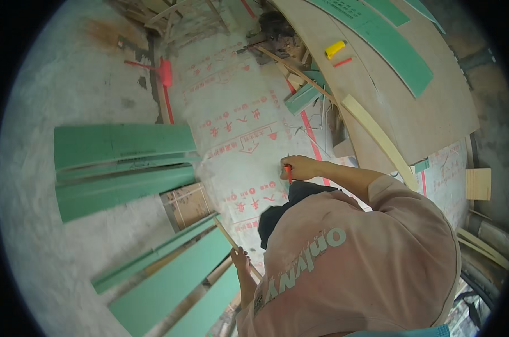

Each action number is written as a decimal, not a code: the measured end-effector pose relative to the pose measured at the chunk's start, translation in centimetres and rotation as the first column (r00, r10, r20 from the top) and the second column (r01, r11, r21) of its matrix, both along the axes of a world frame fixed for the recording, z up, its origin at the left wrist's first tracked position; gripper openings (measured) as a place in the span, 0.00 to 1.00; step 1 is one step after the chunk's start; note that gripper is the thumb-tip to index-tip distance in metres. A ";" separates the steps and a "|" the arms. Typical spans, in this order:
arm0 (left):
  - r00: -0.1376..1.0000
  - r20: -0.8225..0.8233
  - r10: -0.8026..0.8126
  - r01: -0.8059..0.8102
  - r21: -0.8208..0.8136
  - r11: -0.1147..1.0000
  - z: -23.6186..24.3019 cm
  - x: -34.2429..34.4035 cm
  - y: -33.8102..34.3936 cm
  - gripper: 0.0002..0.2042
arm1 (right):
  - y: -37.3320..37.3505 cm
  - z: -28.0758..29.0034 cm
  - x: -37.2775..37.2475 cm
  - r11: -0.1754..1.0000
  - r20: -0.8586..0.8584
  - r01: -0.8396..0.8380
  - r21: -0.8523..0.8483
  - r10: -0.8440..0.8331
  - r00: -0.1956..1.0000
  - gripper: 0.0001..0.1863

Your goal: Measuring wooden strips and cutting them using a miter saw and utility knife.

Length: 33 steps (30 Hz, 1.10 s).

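Observation:
My right hand is closed around a small red-handled tool. A thin tip shows above the fist, but its exact kind is hard to make out. Lower down, my left hand grips a thin wooden strip, which slants from the green boards toward my body. Beside that hand, long green board strips lie at the lower left. My pinkish shirt and dark trousers fill much of the lower right and cover the strip's near end.
More green boards lie at the left. On the plywood sheet at upper right are a yellow tool, a red stick, green strips and a pale curved strip. Offcuts litter the printed floor sheet.

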<state>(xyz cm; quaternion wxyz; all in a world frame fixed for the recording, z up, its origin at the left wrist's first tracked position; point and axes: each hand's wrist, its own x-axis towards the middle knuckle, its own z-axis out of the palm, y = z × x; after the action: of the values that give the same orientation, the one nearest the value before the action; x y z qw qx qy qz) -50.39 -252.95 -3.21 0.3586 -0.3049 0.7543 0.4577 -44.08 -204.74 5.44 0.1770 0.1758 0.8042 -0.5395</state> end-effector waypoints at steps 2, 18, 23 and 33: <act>0.998 -0.031 -0.058 0.059 0.030 0.998 -0.9 -5.5 0.2 0.19 | 1.5 2.2 -4.5 0.999 -0.046 0.016 0.048 -0.014 0.999 0.21; 0.772 0.153 -0.617 0.622 0.018 0.783 -6.7 -62.2 24.3 0.09 | 32.1 0.1 -26.4 0.383 -0.235 0.736 0.559 -0.777 0.584 0.16; 0.730 -0.054 -0.681 0.680 -0.029 0.732 -3.7 -80.7 37.0 0.08 | 41.8 0.2 -25.5 0.013 -0.345 0.733 0.680 -0.877 0.335 0.15; 0.556 -0.213 -0.804 0.828 0.056 0.558 -2.1 -90.6 63.2 0.07 | 53.0 -5.5 -24.3 -0.206 -0.163 0.440 0.874 -0.977 -0.135 0.17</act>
<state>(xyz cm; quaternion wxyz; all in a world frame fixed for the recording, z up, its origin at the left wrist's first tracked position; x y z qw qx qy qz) -141.01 -189.73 -5.26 0.4890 0.1464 0.7993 0.3172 -68.38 -151.73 -0.02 -0.0613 0.8865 0.4577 -0.0286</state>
